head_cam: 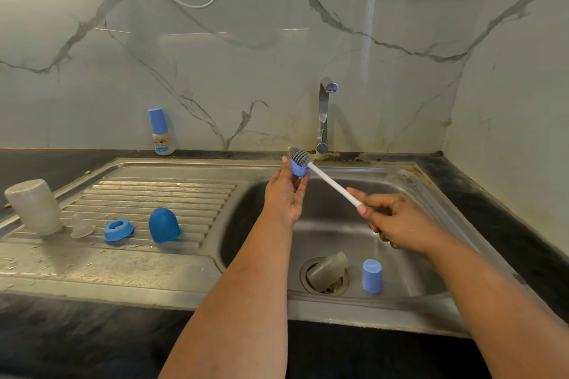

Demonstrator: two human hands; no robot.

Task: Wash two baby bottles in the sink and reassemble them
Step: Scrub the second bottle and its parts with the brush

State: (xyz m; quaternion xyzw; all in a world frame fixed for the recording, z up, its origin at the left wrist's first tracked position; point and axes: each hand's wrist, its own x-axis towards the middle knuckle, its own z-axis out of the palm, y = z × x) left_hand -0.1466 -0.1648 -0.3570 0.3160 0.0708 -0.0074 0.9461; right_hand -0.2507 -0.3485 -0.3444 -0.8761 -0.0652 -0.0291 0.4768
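Above sink basin: left hand pinches blue collar ring; right hand grips brush handle, bristles against ring; work bristles around inner thread; bottle body lies over basin drain

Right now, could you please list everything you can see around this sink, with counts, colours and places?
Bottle body: 1, frosted, upside down on drainboard.
Teat: 1, clear, drainboard.
Collar ring: 1, blue, drainboard.
Dome cap: 1, blue, drainboard.
Small bottle: 1, blue cap, upright by the wall.
Second bottle body: 1, frosted, lying over drain.
Tall cap: 1, light blue, basin.
Tap: 1, chrome, behind basin.
Brush: 1, white handle, grey bristles.
Left hand: holds blue piece.
Right hand: holds brush.
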